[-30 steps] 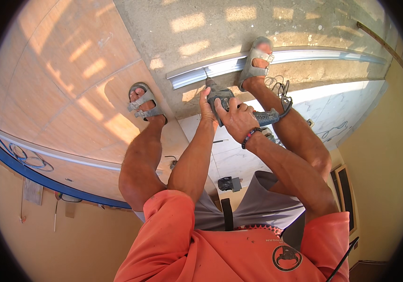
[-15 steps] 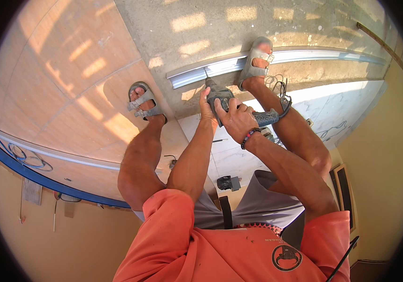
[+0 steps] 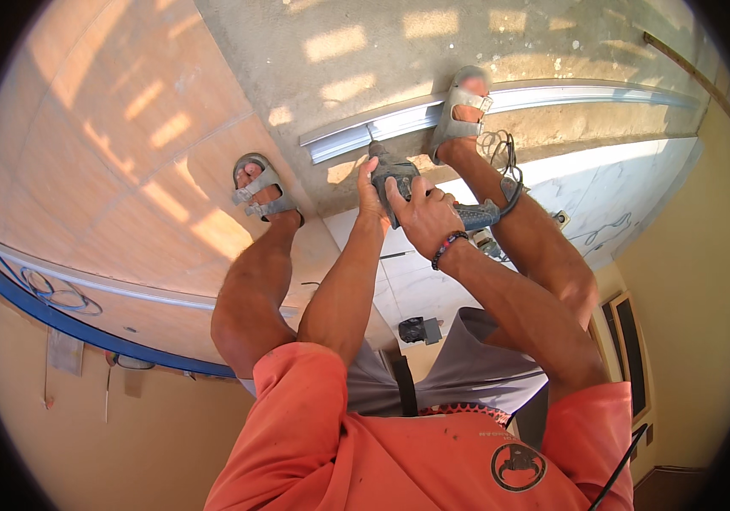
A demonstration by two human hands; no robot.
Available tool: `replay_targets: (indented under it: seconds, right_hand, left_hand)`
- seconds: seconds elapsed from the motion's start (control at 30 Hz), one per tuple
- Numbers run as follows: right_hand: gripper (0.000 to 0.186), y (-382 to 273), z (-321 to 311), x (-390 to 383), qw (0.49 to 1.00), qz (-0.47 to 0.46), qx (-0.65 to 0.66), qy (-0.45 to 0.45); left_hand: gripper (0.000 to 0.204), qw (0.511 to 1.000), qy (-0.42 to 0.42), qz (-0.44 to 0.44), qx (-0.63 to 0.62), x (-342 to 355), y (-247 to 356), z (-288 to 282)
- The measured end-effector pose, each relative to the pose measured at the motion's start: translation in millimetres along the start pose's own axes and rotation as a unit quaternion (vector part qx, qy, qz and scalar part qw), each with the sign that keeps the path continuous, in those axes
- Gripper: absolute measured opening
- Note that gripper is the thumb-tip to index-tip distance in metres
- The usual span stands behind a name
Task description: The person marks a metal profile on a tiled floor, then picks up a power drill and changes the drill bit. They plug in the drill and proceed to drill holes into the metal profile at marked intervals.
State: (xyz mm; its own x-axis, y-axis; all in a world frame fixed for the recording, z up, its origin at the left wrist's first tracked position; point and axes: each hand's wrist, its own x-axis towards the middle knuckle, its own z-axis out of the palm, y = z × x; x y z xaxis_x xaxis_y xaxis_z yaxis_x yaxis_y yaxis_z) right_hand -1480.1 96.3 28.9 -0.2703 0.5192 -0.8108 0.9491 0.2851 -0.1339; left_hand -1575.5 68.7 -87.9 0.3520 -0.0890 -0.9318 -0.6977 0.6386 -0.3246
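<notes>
A dark, dusty power drill (image 3: 397, 179) is between my two hands, its bit (image 3: 370, 133) pointing away from me. The bit's tip is at a silvery metal channel (image 3: 569, 95) lying across the concrete; whether it has gone into the metal I cannot tell. My left hand (image 3: 371, 194) grips the front of the drill body from the left. Over the body's right side, my right hand (image 3: 423, 215) is pressed down with bent fingers. The drill's grooved handle (image 3: 477, 214) sticks out to the right with a dark cable (image 3: 514, 183) looping from it.
My right sandalled foot (image 3: 460, 111) stands on the channel; my left sandal (image 3: 263, 189) is on tan floor tiles (image 3: 143, 111). White marbled tiles (image 3: 637, 183) lie right. Nearer are a small black-and-grey object (image 3: 418, 330), a blue bar (image 3: 118, 335) and coiled cable (image 3: 50, 294).
The view has shifted slightly. Both hands keep the drill in nearly the same place, with its bit still at the channel.
</notes>
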Motion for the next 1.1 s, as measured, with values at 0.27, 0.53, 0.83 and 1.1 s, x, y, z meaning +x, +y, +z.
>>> replay_targets:
  seconds: [0.27,0.53,0.83,1.1]
  right_hand:
    - [0.056,-1.1,-2.8,-0.2,0.999,0.019,0.02,-0.017]
    - [0.058,-3.9,0.1,-1.9,0.999,0.031,0.034,-0.008]
    - [0.054,-10.7,6.7,-4.4,0.999,0.019,0.0,0.038]
    - [0.049,-3.6,4.1,-2.1,0.999,-0.014,-0.016,0.027]
  left_hand:
    - [0.05,0.999,0.008,0.013,0.041,-2.8,2.1,2.1]
    - [0.049,0.999,0.009,0.011,0.049,-1.8,2.9,-0.7]
    - [0.05,0.999,-0.041,0.01,0.021,8.5,0.8,-19.2]
    - [0.062,0.995,-0.098,0.001,-0.008,12.2,-9.1,-18.4]
